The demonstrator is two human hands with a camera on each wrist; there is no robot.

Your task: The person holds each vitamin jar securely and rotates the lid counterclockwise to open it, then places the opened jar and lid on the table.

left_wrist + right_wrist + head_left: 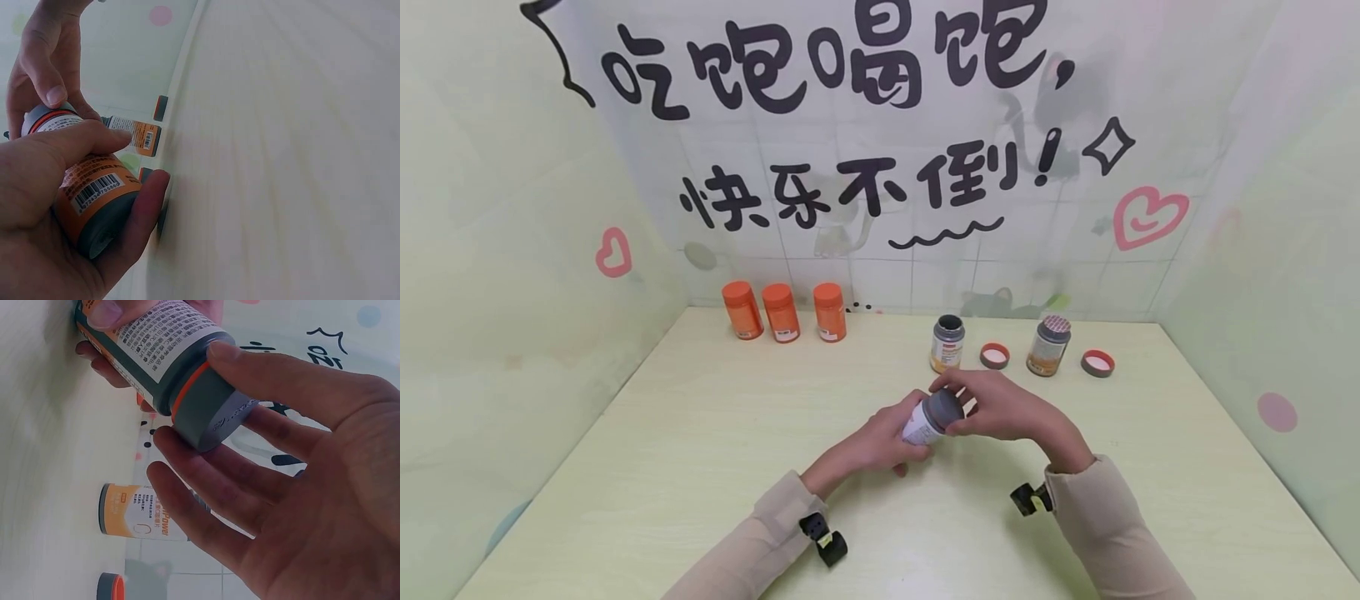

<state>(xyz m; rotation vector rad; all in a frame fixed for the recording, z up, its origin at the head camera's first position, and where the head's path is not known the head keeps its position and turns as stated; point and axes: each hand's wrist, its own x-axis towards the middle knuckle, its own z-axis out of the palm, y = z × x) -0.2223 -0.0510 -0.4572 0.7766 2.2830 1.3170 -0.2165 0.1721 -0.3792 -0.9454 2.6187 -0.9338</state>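
Observation:
My left hand (886, 437) grips a supplement bottle (100, 181) round its body, with the grey cap end tilted up toward the right hand. White and orange labels with a barcode show on it in the left wrist view. The fingers and thumb of my right hand (1003, 406) are set round the grey cap (209, 406), the thumb at its edge. That cap is on the bottle, and an orange-red ring (189, 386) shows at its lower edge. Both hands are above the table, near its middle.
Beyond the hands stand an uncapped bottle (947, 346) with a dark mouth and another with a patterned seal (1057, 324) on top. Two loose caps (995, 356) lie beside them, inner sides up. Three orange bottles (830, 313) stand back left, near the printed wall (880, 283).

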